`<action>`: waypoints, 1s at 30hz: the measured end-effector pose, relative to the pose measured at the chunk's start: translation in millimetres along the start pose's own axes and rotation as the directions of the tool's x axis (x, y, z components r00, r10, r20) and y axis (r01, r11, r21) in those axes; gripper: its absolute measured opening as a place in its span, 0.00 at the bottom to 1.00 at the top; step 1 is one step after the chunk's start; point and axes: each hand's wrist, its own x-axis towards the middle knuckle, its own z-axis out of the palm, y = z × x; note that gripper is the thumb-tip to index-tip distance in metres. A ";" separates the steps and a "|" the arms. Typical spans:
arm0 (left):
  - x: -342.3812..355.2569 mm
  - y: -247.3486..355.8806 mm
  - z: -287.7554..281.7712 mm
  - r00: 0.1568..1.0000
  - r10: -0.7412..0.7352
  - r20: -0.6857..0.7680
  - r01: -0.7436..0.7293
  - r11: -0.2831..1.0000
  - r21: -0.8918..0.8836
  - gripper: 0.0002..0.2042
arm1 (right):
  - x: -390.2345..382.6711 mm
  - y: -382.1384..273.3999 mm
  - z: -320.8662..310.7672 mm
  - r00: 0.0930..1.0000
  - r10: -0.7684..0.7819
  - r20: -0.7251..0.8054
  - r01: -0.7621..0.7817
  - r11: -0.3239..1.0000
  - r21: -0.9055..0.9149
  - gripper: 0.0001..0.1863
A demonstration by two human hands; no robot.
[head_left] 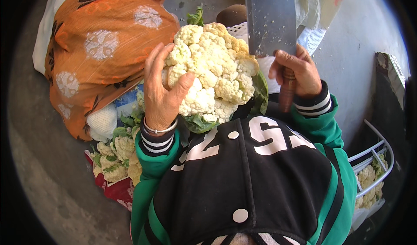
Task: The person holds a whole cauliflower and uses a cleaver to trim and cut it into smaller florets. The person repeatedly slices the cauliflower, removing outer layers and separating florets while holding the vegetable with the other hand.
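Note:
A large cream-white cauliflower [208, 66] with a few green leaves around its base rests in front of my chest. Along its left side lies my left hand [164, 86], fingers and thumb curved round the head; a bangle circles that wrist. My right hand [299, 71] grips the brown wooden handle of a cleaver [271, 21]. The cleaver's broad grey blade points up and away, just right of the cauliflower and apart from it, with small pale crumbs stuck to its face. What lies under the cauliflower is mostly hidden.
An orange patterned cloth [104, 40] covers a bulky pile at the left. Several cauliflower pieces [117, 156] lie below it near a red cloth [115, 190]. A white wire rack [382, 145] with more cauliflower [369, 184] stands at the right. A plastic bag [319, 6] is at the far right.

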 end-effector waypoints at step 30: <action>-9.0 -1.8 8.9 0.999 -0.023 -0.044 0.022 1.000 -0.004 0.35 | -13.6 9.4 33.1 0.988 0.150 0.029 -0.153 0.980 0.124 0.10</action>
